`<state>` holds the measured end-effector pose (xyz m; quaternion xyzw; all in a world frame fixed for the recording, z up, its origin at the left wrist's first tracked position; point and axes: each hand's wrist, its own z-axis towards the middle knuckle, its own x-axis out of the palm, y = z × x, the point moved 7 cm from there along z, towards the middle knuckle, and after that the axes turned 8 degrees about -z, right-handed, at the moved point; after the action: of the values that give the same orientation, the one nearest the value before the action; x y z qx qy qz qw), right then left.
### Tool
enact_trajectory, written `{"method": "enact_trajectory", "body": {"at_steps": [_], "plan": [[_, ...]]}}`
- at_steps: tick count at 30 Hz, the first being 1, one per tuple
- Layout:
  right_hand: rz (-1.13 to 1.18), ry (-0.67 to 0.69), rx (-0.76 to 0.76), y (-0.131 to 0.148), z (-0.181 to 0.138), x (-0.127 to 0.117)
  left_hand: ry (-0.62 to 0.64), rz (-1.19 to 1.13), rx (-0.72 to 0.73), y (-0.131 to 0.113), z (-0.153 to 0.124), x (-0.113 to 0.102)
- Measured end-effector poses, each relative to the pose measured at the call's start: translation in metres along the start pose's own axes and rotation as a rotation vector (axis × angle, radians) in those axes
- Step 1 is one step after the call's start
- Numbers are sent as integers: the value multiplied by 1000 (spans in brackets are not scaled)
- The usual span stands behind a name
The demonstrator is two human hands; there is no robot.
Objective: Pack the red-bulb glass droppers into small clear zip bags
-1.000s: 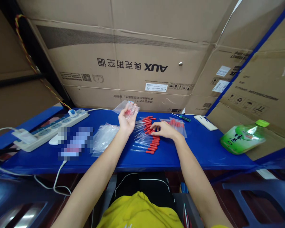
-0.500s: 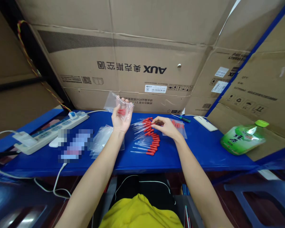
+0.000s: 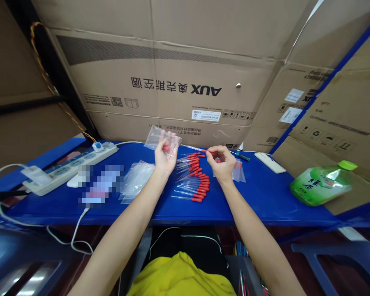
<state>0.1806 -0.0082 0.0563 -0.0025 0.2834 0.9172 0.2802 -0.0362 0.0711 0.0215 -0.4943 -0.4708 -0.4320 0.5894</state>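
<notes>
Half a second ago the right hand (image 3: 220,162) was at the edge of the row of red-bulbed droppers (image 3: 201,183); now it pinches one dropper (image 3: 195,148) by its bulb, clear of the row, the tube pointing to nine o'clock. The row lies at eight o'clock from that hand. The left hand (image 3: 165,158) keeps its grasp on a clear bag (image 3: 153,137) with red inside; flat bags (image 3: 137,181) lie at its eight o'clock.
</notes>
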Motion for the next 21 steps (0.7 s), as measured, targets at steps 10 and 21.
{"method": "enact_trajectory", "body": {"at_steps": [10, 21], "plan": [[-187, 159, -153, 15, -12, 28, 84, 126, -136, 38, -24, 5], [-271, 270, -304, 18, -21, 44, 102, 232, -185, 45, -28, 2]]}}
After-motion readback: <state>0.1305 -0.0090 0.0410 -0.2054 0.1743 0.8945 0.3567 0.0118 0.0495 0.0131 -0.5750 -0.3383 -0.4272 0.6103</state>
